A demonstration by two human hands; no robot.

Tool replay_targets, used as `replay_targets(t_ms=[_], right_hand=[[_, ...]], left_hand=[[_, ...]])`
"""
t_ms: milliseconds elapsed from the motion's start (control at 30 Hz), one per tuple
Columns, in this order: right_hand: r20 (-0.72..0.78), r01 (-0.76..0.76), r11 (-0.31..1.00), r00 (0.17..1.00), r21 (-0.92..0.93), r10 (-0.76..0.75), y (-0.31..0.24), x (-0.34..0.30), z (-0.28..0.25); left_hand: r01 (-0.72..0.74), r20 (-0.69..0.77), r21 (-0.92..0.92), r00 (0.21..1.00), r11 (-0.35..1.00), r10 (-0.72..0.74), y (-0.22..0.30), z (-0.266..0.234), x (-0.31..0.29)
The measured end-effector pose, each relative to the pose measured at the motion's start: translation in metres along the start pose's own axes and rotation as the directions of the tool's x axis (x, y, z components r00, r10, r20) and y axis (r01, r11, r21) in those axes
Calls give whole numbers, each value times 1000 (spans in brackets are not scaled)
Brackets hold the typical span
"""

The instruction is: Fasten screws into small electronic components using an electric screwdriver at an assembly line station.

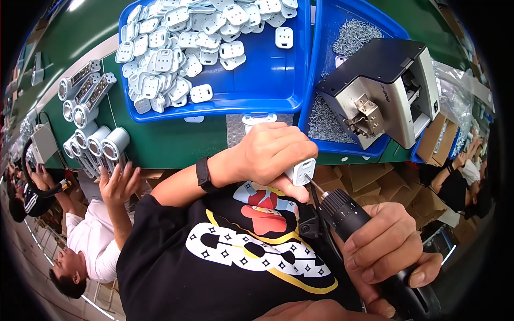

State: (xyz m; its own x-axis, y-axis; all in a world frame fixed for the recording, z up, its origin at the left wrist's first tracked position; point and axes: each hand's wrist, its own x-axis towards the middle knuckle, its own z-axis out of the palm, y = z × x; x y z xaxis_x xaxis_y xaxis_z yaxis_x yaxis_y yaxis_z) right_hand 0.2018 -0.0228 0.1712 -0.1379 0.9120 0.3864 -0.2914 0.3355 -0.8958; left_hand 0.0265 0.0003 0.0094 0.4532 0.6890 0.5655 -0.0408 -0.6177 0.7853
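My left hand (276,152) is closed around a white plastic part whose end plate (302,171) faces the lower right. My right hand (385,243) grips a black electric screwdriver (342,211). Its thin bit (317,187) points up and left, with the tip at the white end plate. Just beyond my left knuckles, a white rounded piece (259,119) shows over a strip of bubble wrap; I cannot tell whether it belongs to the held part.
A blue tray (257,88) holds many white plates (163,61). Beside it, a screw feeder (385,85) stands in another blue tray (332,10) with loose screws (326,120). White-and-silver cylinders (115,142) stand at left, near a co-worker's hand (120,184). Cardboard boxes (369,179) lie below the table edge.
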Motion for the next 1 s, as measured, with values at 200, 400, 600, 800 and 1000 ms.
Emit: replay_targets(t_ms=[200, 400, 600, 800, 1000], right_hand=[[86, -13, 998, 996, 63, 8, 2, -1, -5], [-15, 35, 995, 999, 88, -33, 2, -6, 0], [-272, 328, 933, 893, -149, -357, 1, -13, -12], [-330, 246, 921, 879, -301, -343, 26, -3, -25], [-353, 138, 950, 905, -279, -236, 61, 1, -58]], left_hand=[[-7, -9, -10, 1000, 1000, 7, 0, 2, 1], [83, -64, -93, 994, 992, -89, 8, -4, 2], [134, -101, -151, 983, 979, -151, 21, -4, 13], [274, -167, -145, 940, 951, -296, 28, -2, 7], [246, -195, -164, 941, 955, -276, 25, 2, 11]])
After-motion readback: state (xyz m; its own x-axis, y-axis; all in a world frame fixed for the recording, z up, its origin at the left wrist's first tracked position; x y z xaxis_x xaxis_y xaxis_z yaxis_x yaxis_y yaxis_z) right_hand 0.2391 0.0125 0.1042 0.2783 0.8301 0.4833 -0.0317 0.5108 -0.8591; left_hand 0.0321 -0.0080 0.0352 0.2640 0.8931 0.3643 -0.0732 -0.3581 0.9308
